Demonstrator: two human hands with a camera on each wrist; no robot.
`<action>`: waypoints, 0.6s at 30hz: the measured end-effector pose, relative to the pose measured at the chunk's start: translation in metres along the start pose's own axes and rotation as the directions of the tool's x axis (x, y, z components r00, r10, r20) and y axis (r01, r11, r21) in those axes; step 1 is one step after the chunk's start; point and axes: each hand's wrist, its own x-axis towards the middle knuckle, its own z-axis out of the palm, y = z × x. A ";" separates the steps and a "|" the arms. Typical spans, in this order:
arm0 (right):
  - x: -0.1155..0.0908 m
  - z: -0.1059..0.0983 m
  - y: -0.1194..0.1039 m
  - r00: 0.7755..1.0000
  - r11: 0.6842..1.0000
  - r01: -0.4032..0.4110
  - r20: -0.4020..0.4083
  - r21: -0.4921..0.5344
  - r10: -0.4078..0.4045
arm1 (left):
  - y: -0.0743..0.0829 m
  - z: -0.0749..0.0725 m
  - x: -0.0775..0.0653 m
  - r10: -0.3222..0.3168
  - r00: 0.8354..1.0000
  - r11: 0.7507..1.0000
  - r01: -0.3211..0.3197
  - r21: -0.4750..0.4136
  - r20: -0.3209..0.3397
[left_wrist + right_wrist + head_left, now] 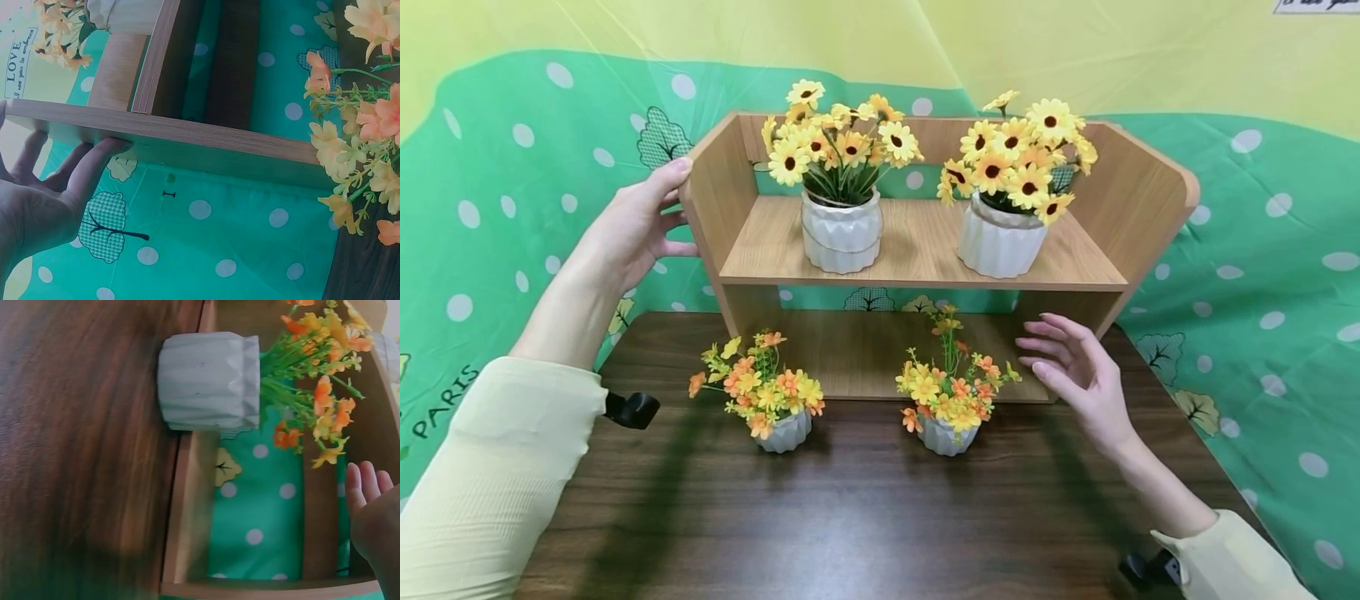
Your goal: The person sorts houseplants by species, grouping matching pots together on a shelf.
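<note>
My left hand (638, 218) is at the left side panel of a two-tier wooden shelf (917, 283). In the left wrist view its fingertips (115, 145) rest against the panel's outer face. My right hand (1086, 379) hovers with loosely bent fingers near the shelf's lower right, just right of a small pot of orange and yellow flowers (950, 433); it holds nothing. A matching flower pot (785, 432) stands to the left. On the upper tier sit two larger white ribbed pots of yellow daisies, the left pot (842, 233) and the right pot (1002, 239).
The shelf stands at the back of a dark wooden table (865, 517), with both small pots in front of its lower board (850, 354). Close behind hangs a green and yellow cloth (1262, 292) with white dots and printed trees.
</note>
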 end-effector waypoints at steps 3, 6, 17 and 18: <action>-0.005 -0.003 0.004 0.999 0.999 -0.044 0.014 -0.028 0.044 | 0.000 0.000 -0.001 0.001 1.000 1.000 -0.001 -0.001 0.000; -0.010 -0.006 0.006 0.992 0.989 -0.121 0.020 -0.091 0.123 | 0.000 0.000 0.000 0.001 1.000 1.000 -0.001 0.003 0.003; -0.026 -0.009 0.022 0.949 0.943 -0.244 0.144 -0.225 0.280 | 0.000 0.001 0.000 0.001 1.000 1.000 -0.001 0.005 -0.001; -0.027 -0.009 0.024 0.942 0.932 -0.259 0.147 -0.252 0.301 | 0.000 0.001 0.000 0.000 1.000 1.000 0.000 0.003 -0.002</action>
